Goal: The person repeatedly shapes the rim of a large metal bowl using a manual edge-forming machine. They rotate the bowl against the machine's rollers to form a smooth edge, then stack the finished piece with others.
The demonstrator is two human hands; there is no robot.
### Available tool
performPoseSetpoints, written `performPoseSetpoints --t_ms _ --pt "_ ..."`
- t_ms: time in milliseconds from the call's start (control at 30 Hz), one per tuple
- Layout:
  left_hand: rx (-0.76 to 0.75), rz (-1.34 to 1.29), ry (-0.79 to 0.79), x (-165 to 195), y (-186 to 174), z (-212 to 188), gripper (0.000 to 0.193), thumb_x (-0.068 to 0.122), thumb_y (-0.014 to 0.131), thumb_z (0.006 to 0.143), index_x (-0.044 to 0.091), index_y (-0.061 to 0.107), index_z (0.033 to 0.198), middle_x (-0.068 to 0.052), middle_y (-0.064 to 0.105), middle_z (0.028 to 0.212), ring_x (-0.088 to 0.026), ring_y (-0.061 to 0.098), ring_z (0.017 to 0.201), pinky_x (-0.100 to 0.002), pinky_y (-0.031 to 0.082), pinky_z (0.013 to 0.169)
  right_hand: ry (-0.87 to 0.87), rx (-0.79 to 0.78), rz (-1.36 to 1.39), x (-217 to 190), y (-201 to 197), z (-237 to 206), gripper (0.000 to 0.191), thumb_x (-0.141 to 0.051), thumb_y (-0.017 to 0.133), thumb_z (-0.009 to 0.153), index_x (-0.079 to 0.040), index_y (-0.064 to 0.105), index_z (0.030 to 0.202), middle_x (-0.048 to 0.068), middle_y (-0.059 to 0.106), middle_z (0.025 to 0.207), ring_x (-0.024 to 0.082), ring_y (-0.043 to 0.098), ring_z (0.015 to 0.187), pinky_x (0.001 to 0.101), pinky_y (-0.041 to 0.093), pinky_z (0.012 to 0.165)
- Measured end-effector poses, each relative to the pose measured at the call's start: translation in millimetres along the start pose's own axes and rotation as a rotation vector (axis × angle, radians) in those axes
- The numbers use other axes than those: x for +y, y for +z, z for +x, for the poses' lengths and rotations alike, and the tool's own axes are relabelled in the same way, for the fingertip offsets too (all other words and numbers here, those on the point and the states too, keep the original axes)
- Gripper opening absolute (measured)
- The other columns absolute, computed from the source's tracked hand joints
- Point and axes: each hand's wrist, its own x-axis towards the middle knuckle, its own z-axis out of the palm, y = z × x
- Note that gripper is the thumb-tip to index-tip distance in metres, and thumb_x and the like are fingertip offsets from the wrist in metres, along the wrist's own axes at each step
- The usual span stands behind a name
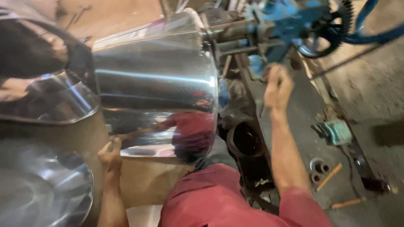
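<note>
A large shiny steel vessel (155,80) lies on its side, mounted on a machine spindle, its mirror wall reflecting my red shirt. My left hand (110,153) is under its lower left edge, fingers curled against the metal rim. My right hand (277,86) reaches up to the right, closed around a lever or handle of the blue machine (290,25); the grip itself is blurred.
Other polished steel vessels sit at the left (46,101) and lower left (42,189). A black toothed gear wheel (336,25) is at the top right. A grimy machine bed (303,126) carries a small greenish box (336,131) and orange sticks (330,176).
</note>
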Motion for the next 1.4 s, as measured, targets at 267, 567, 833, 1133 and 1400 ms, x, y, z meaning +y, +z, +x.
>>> performPoseSetpoints --t_ms 267,567,833,1133,1400 --pt "0.033 -0.007 0.029 -1 9 23 0.048 0.039 0.069 0.107 -0.003 0.067 0.084 0.001 0.05 0.07 -0.009 0.043 0.071 -0.033 0.037 0.06 0.264 -0.285 0.076 -22 114 -153 0.036 -0.03 0.045 0.111 -0.001 0.067 0.111 0.022 0.067 0.086 0.035 0.064 0.077 0.0449 0.05 0.073" --pt "-0.055 -0.152 0.156 76 12 37 0.052 0.028 0.061 0.101 0.007 0.045 0.146 -0.015 0.073 0.106 -0.02 0.071 0.094 -0.033 0.055 0.084 0.183 -0.111 -0.404 -47 134 -125 0.034 -0.039 0.049 0.108 -0.007 0.061 0.103 0.029 0.066 0.072 0.053 0.065 0.07 0.0634 0.047 0.062" --pt "-0.134 0.181 0.575 112 1 14 0.056 0.024 0.064 0.104 0.012 0.046 0.156 -0.019 0.057 0.152 -0.036 0.056 0.139 -0.042 0.043 0.114 0.219 -0.138 -0.484 -30 129 -132 0.046 -0.048 0.04 0.107 -0.009 0.063 0.106 0.03 0.068 0.075 0.056 0.065 0.072 0.0686 0.047 0.066" --pt "-0.068 0.166 0.477 105 -35 -24 0.05 0.025 0.063 0.103 0.016 0.053 0.151 -0.02 0.063 0.143 -0.033 0.063 0.129 -0.041 0.049 0.107 0.349 -0.234 -0.398 -58 107 -157 0.053 -0.049 0.034 0.107 -0.008 0.067 0.109 0.034 0.069 0.089 0.058 0.064 0.088 0.0672 0.046 0.084" --pt "-0.13 0.247 0.278 120 -55 -53 0.05 0.023 0.061 0.101 0.021 0.055 0.151 -0.018 0.067 0.134 -0.031 0.065 0.124 -0.039 0.049 0.105 0.417 -0.338 -0.473 -94 77 -148 0.059 -0.052 0.034 0.105 -0.006 0.069 0.113 0.031 0.071 0.098 0.055 0.066 0.096 0.0633 0.048 0.089"
